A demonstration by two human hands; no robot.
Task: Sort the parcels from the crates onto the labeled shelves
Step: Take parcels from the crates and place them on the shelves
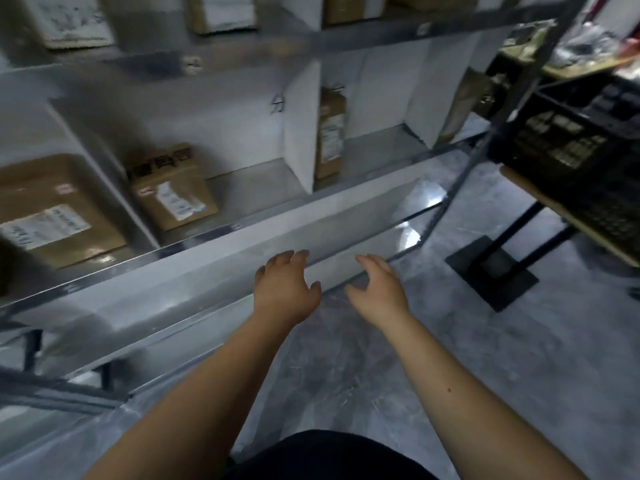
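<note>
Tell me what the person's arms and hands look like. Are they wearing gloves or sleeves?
No gloves and no sleeves in view. The left hand and right hand are bare, and both forearms are bare as far as the picture shows. No watch, ring or bracelet can be seen. A small dark spot marks the right forearm.

Parcel labels (46, 227) too blurred to read; white divider (299, 126) bears perhaps a handwritten "力"
</note>
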